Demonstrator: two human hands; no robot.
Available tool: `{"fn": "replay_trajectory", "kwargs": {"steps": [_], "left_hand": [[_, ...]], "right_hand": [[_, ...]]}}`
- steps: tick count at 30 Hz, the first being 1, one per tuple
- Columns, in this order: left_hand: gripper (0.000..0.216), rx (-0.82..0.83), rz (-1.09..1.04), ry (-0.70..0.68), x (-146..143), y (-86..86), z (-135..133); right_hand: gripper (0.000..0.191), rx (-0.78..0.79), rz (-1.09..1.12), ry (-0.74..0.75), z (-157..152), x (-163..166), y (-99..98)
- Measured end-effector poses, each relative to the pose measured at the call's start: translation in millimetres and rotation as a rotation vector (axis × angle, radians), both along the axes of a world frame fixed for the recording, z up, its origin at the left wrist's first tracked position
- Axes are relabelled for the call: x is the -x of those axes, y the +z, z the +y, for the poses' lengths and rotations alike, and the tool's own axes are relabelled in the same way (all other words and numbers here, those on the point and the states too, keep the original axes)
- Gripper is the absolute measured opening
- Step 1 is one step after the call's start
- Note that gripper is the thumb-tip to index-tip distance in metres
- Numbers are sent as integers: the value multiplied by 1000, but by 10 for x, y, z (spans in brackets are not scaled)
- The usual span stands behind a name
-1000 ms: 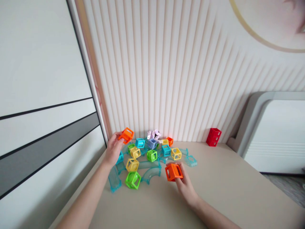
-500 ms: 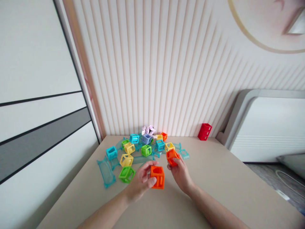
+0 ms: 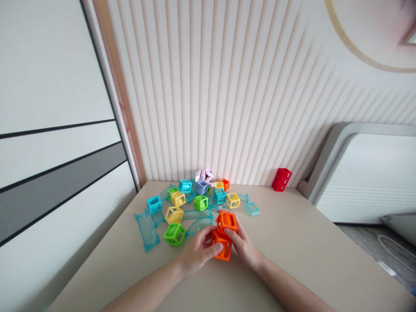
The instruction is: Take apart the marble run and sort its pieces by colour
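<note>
My left hand [image 3: 197, 251] grips a lower orange cube [image 3: 222, 251] that rests on the beige table [image 3: 292, 251]. My right hand [image 3: 244, 247] holds an upper orange cube [image 3: 226, 220] pressed onto the top of the lower one. Both cubes are hollow frames with open sides. Just beyond them lies a pile of small cubes: a green cube [image 3: 174, 233], a yellow cube [image 3: 173, 214], a cyan cube [image 3: 154, 204] and several more. Clear blue track pieces [image 3: 147, 223] lie among them.
A red cube stack [image 3: 281, 179] stands alone at the back right against the ribbed wall. A white cabinet [image 3: 367, 173] flanks the table's right side. A panelled wall [image 3: 55, 164] runs along the left edge.
My hands came together: the right hand's orange cube moved onto the top of the left hand's orange cube, which now sits on the table. Earlier the left hand brought its cube over from the pile's far left.
</note>
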State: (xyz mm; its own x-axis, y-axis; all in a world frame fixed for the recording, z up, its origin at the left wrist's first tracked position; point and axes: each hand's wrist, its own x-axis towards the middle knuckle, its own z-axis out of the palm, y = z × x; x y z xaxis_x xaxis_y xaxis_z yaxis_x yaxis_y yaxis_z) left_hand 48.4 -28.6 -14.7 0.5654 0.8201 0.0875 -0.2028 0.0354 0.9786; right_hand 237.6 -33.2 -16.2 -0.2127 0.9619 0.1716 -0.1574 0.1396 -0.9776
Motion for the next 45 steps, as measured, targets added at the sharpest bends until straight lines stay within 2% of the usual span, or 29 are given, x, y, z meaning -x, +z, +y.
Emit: {"fn": "replay_trajectory", "kwargs": {"steps": [4,9,11,17,21,25,28,30,34,37,39,45], "left_hand": [[53,4,20,59,24,23,23],[52,-13,15,107,49,26,53],[54,-5,-2,115,49,31,54],[65,-23,-77,94,54,78,56],[48,22,-122,83,57,45,58],[41,110,-192,50,37,-20,57],[52,150,-241,-22,38,-33,67],[63,163,-246,-30,49,-28,81],[67,58,-163,163,65,-8,118],[64,-3,-101,276,63,-1,138],[62,-30,-68,307,61,-2,140],[59,-90,-43,311,70,-10,122]], "right_hand": [[53,-100,-57,61,-8,-44,68],[39,-178,-58,-5,22,-53,98],[37,-166,-61,-19,29,-46,101],[46,-85,12,21,59,-40,32],[51,-27,81,-15,88,-46,-31],[58,79,148,70,73,-39,-22],[61,96,119,113,55,-38,-1],[61,66,68,91,59,-39,-3],[56,-57,-13,-10,96,-31,-20],[56,-123,-55,41,108,-17,0],[57,-134,-98,76,104,-12,25],[51,-177,-182,44,81,-37,74]]}}
